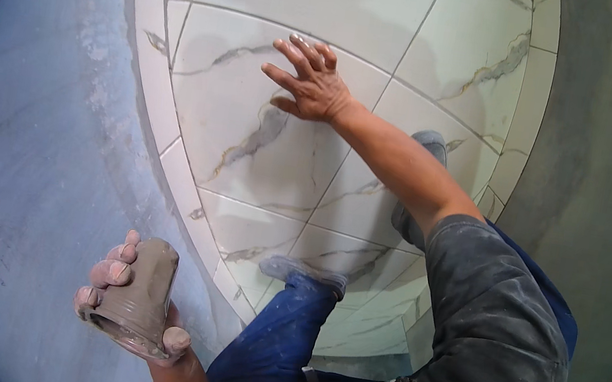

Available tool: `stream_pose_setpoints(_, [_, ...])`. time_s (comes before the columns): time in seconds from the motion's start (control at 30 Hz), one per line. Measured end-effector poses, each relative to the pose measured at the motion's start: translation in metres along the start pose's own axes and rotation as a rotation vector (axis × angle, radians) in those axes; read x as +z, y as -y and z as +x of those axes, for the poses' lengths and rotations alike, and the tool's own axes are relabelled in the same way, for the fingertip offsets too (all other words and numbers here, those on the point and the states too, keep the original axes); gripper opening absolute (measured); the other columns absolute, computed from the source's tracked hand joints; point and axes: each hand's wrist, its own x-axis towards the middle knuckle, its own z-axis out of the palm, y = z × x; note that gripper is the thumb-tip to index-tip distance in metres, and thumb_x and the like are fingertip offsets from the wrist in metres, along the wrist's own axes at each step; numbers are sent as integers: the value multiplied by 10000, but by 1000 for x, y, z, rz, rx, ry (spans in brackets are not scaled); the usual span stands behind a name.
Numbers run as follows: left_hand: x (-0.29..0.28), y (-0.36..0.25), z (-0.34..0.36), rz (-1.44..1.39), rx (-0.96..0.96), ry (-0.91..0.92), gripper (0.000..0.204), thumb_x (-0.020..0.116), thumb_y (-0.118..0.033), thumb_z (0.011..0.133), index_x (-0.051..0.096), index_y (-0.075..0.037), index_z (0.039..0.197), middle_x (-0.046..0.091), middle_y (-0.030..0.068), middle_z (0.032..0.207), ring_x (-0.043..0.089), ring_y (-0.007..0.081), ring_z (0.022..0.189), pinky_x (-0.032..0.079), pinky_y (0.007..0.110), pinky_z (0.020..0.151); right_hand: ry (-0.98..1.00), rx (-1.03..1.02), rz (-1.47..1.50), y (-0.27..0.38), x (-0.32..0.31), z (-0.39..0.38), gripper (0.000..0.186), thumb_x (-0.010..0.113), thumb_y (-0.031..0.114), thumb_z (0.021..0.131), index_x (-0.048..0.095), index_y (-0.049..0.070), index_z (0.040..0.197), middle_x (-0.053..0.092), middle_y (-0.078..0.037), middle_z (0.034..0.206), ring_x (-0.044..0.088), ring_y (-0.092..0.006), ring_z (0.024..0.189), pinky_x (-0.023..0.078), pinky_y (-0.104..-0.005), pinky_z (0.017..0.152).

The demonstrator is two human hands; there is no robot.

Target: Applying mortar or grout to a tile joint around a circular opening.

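Splaying near a tile edge [268,21], the right hand [314,91] has room.

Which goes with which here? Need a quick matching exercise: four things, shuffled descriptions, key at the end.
Things
1. Right hand
2. Cup
3. Marble-patterned tiles
4. Trousers

Descriptions
A. white with grey veins
B. grey-brown, gripped by the left hand
C. blue
D. fingers spread, holding nothing

Pairs: 1-D, 2-B, 3-A, 4-C
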Motion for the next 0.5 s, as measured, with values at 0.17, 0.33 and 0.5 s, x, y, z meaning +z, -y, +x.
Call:
stream_pose_setpoints(0.17, [20,2,33,40,-59,-85,1130,911,-585,637,281,-134,1459,543,81,1264,558,295,1245,413,541,1135,53,48,14,-14,-9,11,676,593,599,914,434,287,1492,241,-83,1645,251,-286,1496,163,-458,1213])
stream_pose_setpoints(0.33, [36,25,56,6,-51,-94,1095,919,-536,661,310,-55,1434,563,107,1262,564,314,1238,431,511,1113,197,12,115,-50,-36,10,827,664,547,882,333,225,1568,209,-140,1651,261,-371,1492,220,-439,1243])
stream_pose_setpoints(0.5, [55,76,86,-7,21,56,843,878,-206,748,383,-30,1408,582,152,1284,551,285,1242,454,432,1070,533,3,241,-105,-131,-81,795,709,399,859,367,201,1548,201,-173,1646,351,-391,1446,361,-469,1163])
